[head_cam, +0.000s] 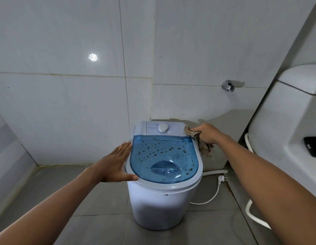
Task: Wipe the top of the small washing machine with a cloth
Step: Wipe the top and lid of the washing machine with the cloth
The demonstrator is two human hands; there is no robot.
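Stood in the tiled corner, the small washing machine (163,174), with its long axis running away from the wearer: dial panel (163,128) at the far end by the wall, rounded blue lid (164,157) filling the near part. Was speckled all over with dark spots, that lid, so judged not yet wiped, or hardly.

Held bunched in the right hand (205,132), the cloth (190,131), fingers closed round it, one wad pressed to the far right corner of the top just beside the dial panel, the loose tail hanging down over the machine's right side. Lay spread flat, the left hand (114,164), fingers pressed together and thumb out along the near rim, resting against the left edge of the top as if to steady it; carried nothing.

Turned on this, then, the coming move: from the cloth the dirty lid lay leftward and nearer, back toward the wearer along the long axis. Was plainly the nearer to the work, the right hand, with the cloth already touching the top. Called for a sweep left across the panel and then strokes drawn down the lid. Seemed to be liquid rather than dried dirt, possibly, those spots; too small to tell. Lay on the floor to the right, unplugged, a white power cord (219,184), well clear of the stroke.
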